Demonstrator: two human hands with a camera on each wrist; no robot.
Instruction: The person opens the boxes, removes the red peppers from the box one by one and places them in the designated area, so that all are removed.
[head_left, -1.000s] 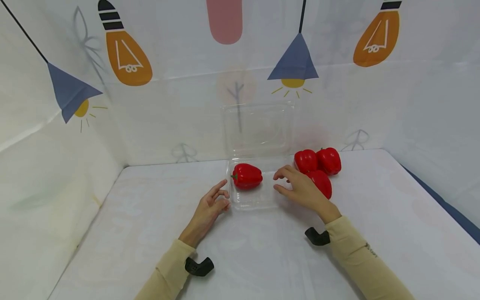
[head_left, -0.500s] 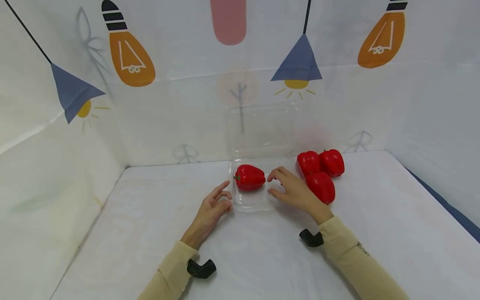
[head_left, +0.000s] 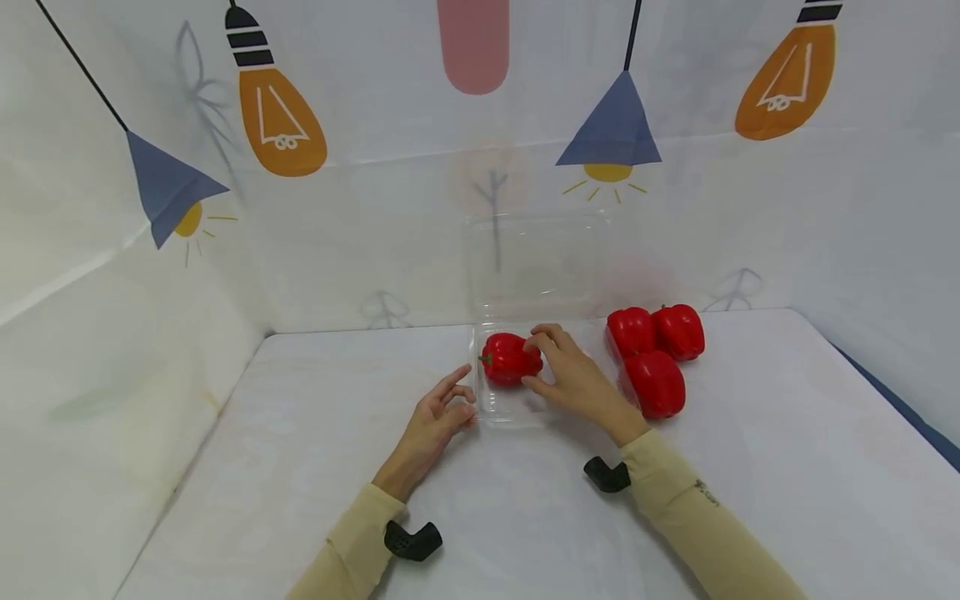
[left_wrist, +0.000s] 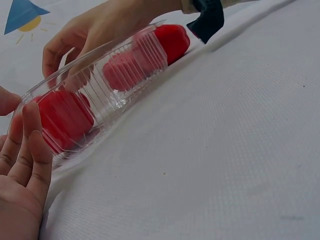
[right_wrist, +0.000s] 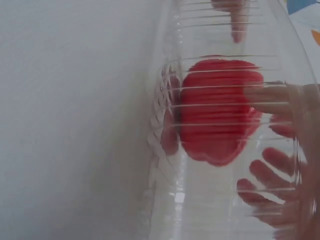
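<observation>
A clear hinged plastic box (head_left: 517, 412) stands near the back wall with its lid (head_left: 536, 262) raised. Inside its left part lies a red bell pepper (head_left: 507, 360) with a green stem, on its side. My right hand (head_left: 573, 379) reaches over the box from the right, thumb and fingers curved around the pepper's right end. In the right wrist view, a finger overlaps the pepper (right_wrist: 217, 110) behind the ribbed wall. At the box's left edge my left hand (head_left: 435, 425) has its fingertips right at the rim, index finger extended and the others loosely bent.
Three more red bell peppers sit together right of the box: a front one (head_left: 655, 385), a back left one (head_left: 632, 332) and a back right one (head_left: 678, 331). White sheeting covers the table (head_left: 525, 517). A printed curtain (head_left: 390, 233) hangs behind.
My right hand has moved left from the box's right side to the pepper inside it. The left hand stays by the box's left edge. The head view has shifted slightly.
</observation>
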